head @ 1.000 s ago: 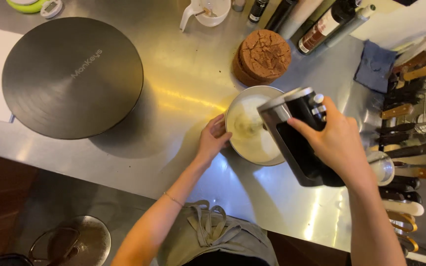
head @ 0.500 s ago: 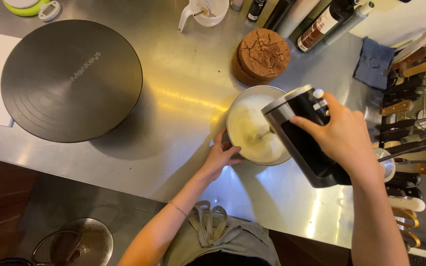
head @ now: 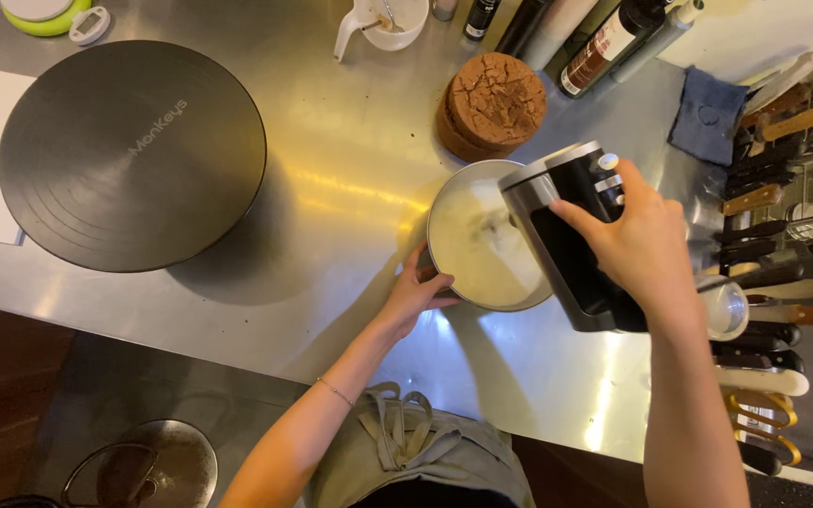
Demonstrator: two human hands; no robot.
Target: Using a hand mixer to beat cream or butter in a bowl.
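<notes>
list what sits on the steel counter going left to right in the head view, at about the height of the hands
Large dark round turntable → left hand on the near rim → round metal bowl of white cream → black and silver hand mixer → right hand gripping it → row of knives with wooden and black handles.

L hand [head: 416, 293] slid down bowl [head: 486, 235] rim since 1 s ago: was up at left edge, fingers spread flat by it; now at lower-left edge, fingers curled on rim, thumb under. Forearm angle steeper, elbow tucked nearer apron. R hand [head: 637, 245] w/ black-silver hand mixer [head: 571, 230] shifted slightly: mixer body sat more over bowl centre before, now over right side, more white cream [head: 477, 245] visible. Beater blur showing in cream now.
</notes>
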